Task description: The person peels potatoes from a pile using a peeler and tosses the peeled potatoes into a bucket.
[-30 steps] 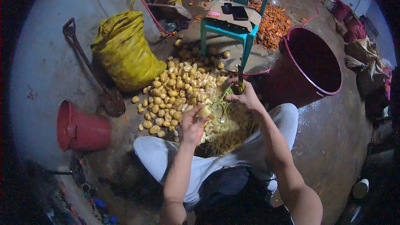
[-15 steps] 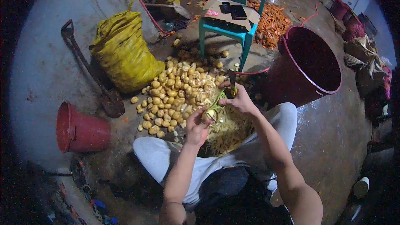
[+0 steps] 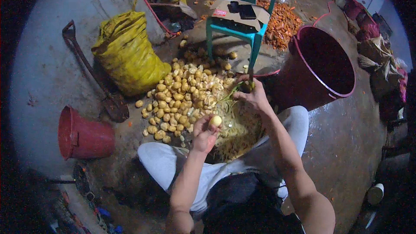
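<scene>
A pale peeled potato (image 3: 215, 121) rests in the closed fingers of my left hand (image 3: 204, 135), just above the near edge of the potato pile (image 3: 175, 99). My right hand (image 3: 256, 96) grips a slim green hand tool (image 3: 234, 91), now seen nearly edge-on. A dark upright piece (image 3: 251, 71) sticks up by the same fingers; I cannot make out its kind. The tool and the potato are apart. Below both hands, between my legs, lie pale potato strips or peelings (image 3: 236, 125).
A turquoise chair (image 3: 253, 39) bearing cardboard stands ahead, with orange scraps (image 3: 284, 24) behind it. To the right is a large maroon tub (image 3: 299, 78). On the left are a yellow sack (image 3: 130, 56), a shovel (image 3: 89, 65) and a red bucket (image 3: 93, 134).
My right hand has moved slightly right and drawn the green tool off the potato, turning it edge-on. The left hand stays near its place with the potato, now fully in sight.
</scene>
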`<state>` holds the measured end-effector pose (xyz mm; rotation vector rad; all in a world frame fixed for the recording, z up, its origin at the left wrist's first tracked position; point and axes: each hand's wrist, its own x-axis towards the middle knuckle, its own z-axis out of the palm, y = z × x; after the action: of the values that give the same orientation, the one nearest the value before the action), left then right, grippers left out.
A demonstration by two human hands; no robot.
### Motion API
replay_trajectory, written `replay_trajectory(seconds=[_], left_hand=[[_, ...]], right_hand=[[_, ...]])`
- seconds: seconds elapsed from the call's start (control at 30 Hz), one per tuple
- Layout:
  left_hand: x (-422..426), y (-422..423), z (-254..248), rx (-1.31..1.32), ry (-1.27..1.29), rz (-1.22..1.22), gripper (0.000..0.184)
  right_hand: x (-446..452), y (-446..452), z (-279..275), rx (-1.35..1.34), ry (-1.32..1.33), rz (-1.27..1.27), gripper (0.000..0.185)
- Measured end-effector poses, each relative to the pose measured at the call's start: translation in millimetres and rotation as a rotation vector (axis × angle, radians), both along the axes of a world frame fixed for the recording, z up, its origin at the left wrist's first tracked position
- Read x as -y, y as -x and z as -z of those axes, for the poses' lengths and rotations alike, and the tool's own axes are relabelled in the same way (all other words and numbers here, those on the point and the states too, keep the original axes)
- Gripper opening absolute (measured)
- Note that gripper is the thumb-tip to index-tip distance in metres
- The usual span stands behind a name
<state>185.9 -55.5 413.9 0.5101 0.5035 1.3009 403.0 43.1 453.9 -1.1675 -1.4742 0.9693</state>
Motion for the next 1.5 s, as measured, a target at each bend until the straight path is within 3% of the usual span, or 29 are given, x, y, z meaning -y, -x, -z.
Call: replay_trajectory(seconds=[0.13,0.17,0.27,0.33,0.4,0.47,0.53,0.57,0.6,0.67,0.73,0.8,0.83,0.97,1.5], left_hand=[[2,-1,-10,-0.089,-0.006,0.015,0.038],[2,-1,-11,-0.100,-0.053,0.034,0.038],[1,3,-2,-0.155,-0.055,0.073,0.042],[2,3,-5,-0.144,-0.014,0.090,0.044],[1,2,-8,-0.302,-0.092,0.031,0.043],[1,-2,-12,-0.300,-0.092,0.021,0.037],[2,1,-7,-0.381,-0.083,0.048,0.039],[2,1,-9,-0.430,-0.104,0.053,0.041],[1,1,-9,-0.429,-0.110,0.055,0.041],[2,0,-7,-0.463,-0.144,0.030,0.041],[4,1,-6,-0.466,-0.129,0.044,0.041],[2,3,-5,-0.423,-0.080,0.054,0.044],[4,3,-10,-0.341,-0.052,0.057,0.045],[-3,9,6,-0.107,-0.068,0.011,0.044],[-6,12,-10,-0.024,-0.182,0.058,0.047]], right_hand=[[14,3,-18,0.089,-0.150,-0.208,0.046],[17,4,-21,0.091,-0.037,-0.257,0.048],[7,0,-12,0.029,0.127,-0.045,0.048],[0,-4,-10,0.002,0.094,-0.059,0.048],[5,-3,-14,0.120,-0.190,-0.272,0.047],[6,-2,-13,0.168,-0.176,-0.309,0.047],[-4,-11,-2,-0.027,0.241,-0.240,0.045],[-15,-19,15,0.025,0.202,-0.238,0.047],[-11,-18,4,0.026,0.197,-0.234,0.047],[6,-7,-24,0.189,-0.053,-0.376,0.045],[6,-3,-16,0.228,-0.064,-0.341,0.045],[-2,-12,-15,0.010,0.107,-0.116,0.047],[-10,-19,-9,0.160,0.125,-0.107,0.047],[-10,-21,-1,0.248,-0.026,-0.112,0.054],[8,-16,-8,0.223,0.131,-0.116,0.053]])
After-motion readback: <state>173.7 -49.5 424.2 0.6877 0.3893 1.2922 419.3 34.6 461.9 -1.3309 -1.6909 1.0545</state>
